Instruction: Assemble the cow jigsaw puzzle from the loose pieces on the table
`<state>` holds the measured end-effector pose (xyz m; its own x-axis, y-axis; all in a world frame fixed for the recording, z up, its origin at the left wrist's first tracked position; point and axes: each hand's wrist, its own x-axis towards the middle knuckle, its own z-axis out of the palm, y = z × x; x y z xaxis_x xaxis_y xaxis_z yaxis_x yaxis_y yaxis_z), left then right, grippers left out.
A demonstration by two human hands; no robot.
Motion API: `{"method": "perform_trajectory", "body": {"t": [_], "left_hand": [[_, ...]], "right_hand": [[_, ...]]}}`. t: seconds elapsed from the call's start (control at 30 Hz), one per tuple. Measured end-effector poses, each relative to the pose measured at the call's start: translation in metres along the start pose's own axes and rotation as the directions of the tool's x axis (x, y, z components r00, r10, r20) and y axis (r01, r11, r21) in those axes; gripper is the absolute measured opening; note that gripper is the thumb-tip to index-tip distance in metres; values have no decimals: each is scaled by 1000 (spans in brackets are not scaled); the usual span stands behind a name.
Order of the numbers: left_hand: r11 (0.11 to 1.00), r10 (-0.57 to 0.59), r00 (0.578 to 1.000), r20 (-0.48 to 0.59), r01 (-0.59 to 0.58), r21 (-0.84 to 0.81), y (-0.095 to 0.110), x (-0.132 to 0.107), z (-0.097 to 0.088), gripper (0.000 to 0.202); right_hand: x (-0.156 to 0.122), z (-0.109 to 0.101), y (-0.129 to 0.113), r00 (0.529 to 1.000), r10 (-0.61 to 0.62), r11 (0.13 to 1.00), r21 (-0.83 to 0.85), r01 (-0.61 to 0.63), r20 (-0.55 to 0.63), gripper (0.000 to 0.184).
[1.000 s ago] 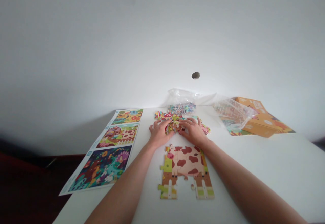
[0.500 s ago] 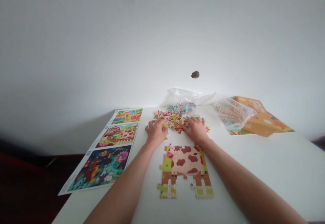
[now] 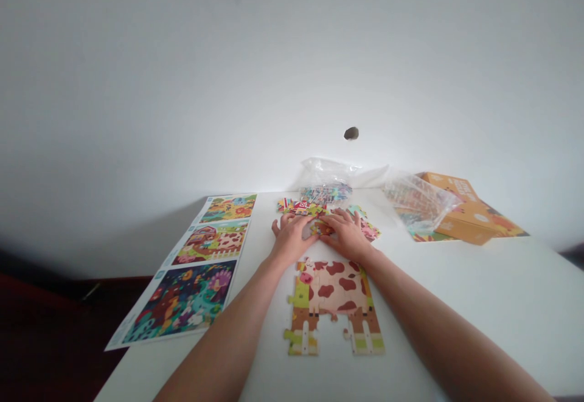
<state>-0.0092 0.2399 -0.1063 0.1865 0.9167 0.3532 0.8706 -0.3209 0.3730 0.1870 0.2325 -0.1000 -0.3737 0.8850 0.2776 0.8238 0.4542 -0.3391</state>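
Observation:
Both hands rest at a heap of loose jigsaw pieces [image 3: 303,208] toward the back of the white table. My left hand [image 3: 292,236] lies over the left side of the heap, fingers apart and slightly curved. Beside it, my right hand [image 3: 347,233] covers the middle, its fingers spread across the pieces. The two thumbs almost meet. Pieces under the palms are hidden. Between my forearms lies a partly joined cow puzzle [image 3: 337,289], with a gap along its lower middle.
A printed sheet [image 3: 194,286] with three pictures lies on the left. Behind the heap sits a clear bag of pieces [image 3: 326,192]. Another plastic bag [image 3: 420,201] rests against an orange box [image 3: 469,213] at right. A wall with a hole [image 3: 351,134] stands behind.
My left hand has moved right and my right hand slightly left, so they are closer together. More pieces show at the right of the heap. The cow puzzle stays in place.

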Motion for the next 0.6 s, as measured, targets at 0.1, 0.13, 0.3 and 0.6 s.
{"method": "perform_trajectory", "body": {"t": [0.1,0.13,0.3,0.6], "left_hand": [[1000,-4,1000,4,4,12,4,2,-1,36],[1000,2,1000,3,-2,15,5,2,-2,35],[999,-19,1000,-3,19,26,6,1,-5,33],[984,-168,982,-81,173,48,-6,5,-12,32]], "right_hand": [[2,3,4,999,17,999,33,-16,-28,45],[2,3,5,999,25,999,44,-24,-34,45],[3,2,7,997,62,996,73,-59,-37,43],[2,-4,7,994,102,992,78,-99,-38,41]]}}
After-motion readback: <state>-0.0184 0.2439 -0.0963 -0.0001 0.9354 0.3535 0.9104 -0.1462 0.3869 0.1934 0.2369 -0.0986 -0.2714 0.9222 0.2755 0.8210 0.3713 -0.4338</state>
